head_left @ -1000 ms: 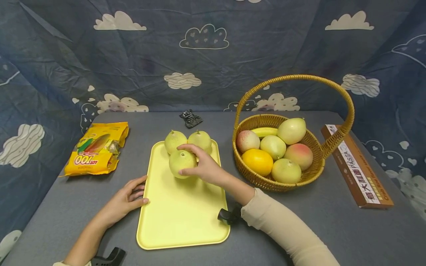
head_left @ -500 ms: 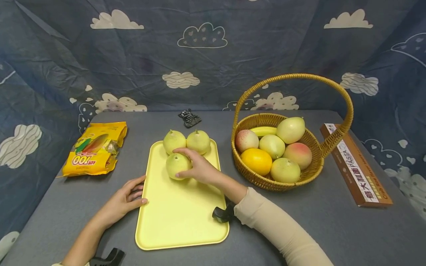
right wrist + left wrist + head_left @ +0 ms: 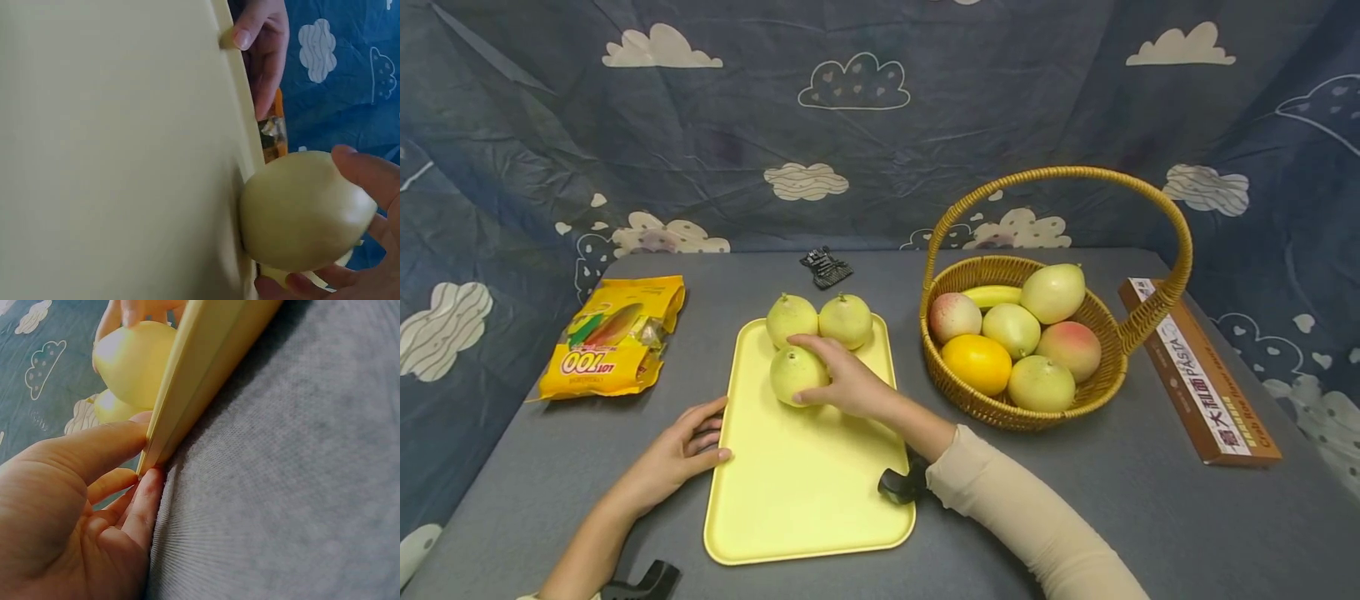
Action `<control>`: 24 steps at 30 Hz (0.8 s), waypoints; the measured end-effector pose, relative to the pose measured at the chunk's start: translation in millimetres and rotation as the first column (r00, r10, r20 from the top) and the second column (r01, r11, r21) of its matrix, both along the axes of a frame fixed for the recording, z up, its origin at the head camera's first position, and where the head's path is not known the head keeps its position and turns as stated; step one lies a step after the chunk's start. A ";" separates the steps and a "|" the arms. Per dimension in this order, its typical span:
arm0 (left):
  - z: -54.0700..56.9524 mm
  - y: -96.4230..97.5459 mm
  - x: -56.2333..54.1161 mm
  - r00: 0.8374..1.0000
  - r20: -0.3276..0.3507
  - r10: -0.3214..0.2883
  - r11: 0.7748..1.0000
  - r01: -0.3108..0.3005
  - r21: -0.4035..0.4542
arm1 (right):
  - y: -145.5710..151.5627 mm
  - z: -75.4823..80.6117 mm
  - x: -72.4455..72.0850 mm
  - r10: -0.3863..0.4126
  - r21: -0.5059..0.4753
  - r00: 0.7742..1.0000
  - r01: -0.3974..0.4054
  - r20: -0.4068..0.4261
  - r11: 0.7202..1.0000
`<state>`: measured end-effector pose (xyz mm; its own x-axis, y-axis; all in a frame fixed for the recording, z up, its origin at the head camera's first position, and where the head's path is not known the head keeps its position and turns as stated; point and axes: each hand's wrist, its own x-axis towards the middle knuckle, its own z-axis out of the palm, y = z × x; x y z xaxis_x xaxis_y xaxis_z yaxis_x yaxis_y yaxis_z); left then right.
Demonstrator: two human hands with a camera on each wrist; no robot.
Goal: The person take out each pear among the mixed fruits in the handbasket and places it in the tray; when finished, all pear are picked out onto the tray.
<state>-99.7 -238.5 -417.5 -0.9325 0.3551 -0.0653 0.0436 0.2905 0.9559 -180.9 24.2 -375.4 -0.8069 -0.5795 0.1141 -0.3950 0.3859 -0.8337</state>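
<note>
My right hand holds a pale green pomelo from its right side, thumb at the front and fingers behind. In the right wrist view this pomelo sits right at the tray's surface. Behind it two more pomelos, a left one and a right one, stand side by side at the far end of the yellow tray. At the tray's left edge is my left hand. The left wrist view shows its thumb on the rim and its fingers against the outer side, pinching the edge.
Right of the tray stands a tall-handled wicker basket with several fruits. A brown pasta box lies beyond it. To the left is a yellow snack bag; a small black textured object lies behind the tray.
My right hand has moved slightly left and down with the pomelo, lowering it onto the tray in front of the other two. My left hand keeps its place at the tray's edge.
</note>
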 end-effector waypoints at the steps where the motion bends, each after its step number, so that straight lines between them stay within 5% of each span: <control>1: 0.0 0.0 0.0 1.000 -0.001 0.001 1.000 -0.001 0.001 | 2.5 2.4 1.2 0.004 -0.011 1.000 -0.004 0.003 1.000; 4: -0.2 -0.3 0.1 1.000 0.001 0.001 1.000 -0.001 0.002 | 15.1 12.2 6.7 0.011 -0.056 1.000 -0.012 -0.006 0.998; 9: 0.5 -1.0 0.6 1.000 0.006 0.005 1.000 -0.005 0.001 | 48.3 34.4 18.3 0.015 -0.163 0.991 -0.037 -0.133 0.986; 14: 1.8 -0.9 0.8 1.000 0.015 0.006 1.000 -0.006 0.000 | 90.9 57.9 29.6 -0.089 -0.233 0.961 0.027 -0.261 0.972; 20: 2.0 -1.0 1.0 1.000 0.017 0.007 1.000 -0.007 -0.003 | 136.7 89.0 38.8 -0.345 -0.288 0.858 0.245 -0.380 0.926; 24: 1.0 -0.5 0.7 1.000 0.019 0.008 1.000 -0.008 0.000 | 167.6 90.2 30.1 -0.497 -0.308 0.779 0.399 -0.382 0.864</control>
<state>-99.0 -239.0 -416.6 -0.9339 0.3479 -0.0828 0.0235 0.2908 0.9565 -150.8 191.8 -285.2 -0.8051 -0.0896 0.5863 -0.5564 0.4563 -0.6944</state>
